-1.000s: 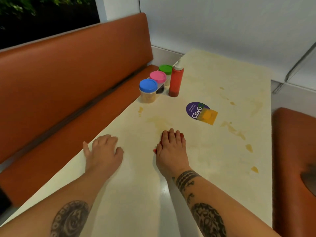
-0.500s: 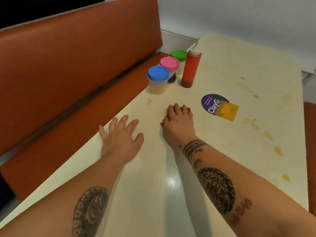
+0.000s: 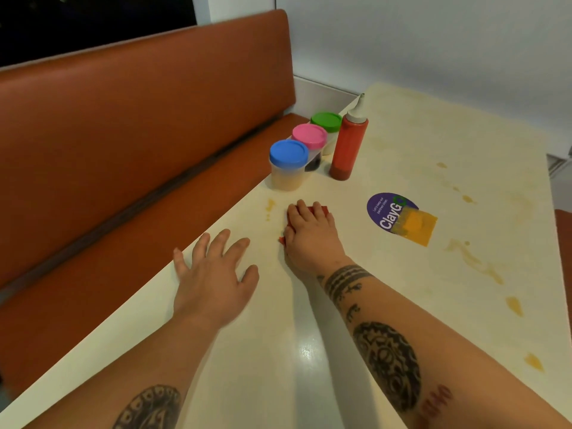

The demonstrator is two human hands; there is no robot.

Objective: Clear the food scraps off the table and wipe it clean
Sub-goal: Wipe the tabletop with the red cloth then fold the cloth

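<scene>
My right hand lies flat on a red cloth and presses it onto the cream table; only the cloth's far corner and left edge show past my fingers. Just left of the cloth is a small yellow smear on the tabletop. My left hand rests on the table near its left edge, fingers spread and empty. More yellow sauce stains streak the right half of the table.
Three tubs with blue, pink and green lids and a red squeeze bottle stand at the table's far left edge. A purple sticker lies mid-table. An orange bench runs along the left.
My right hand has slid the red cloth forward across the table toward the tubs. My left hand has moved forward with it and spread its fingers.
</scene>
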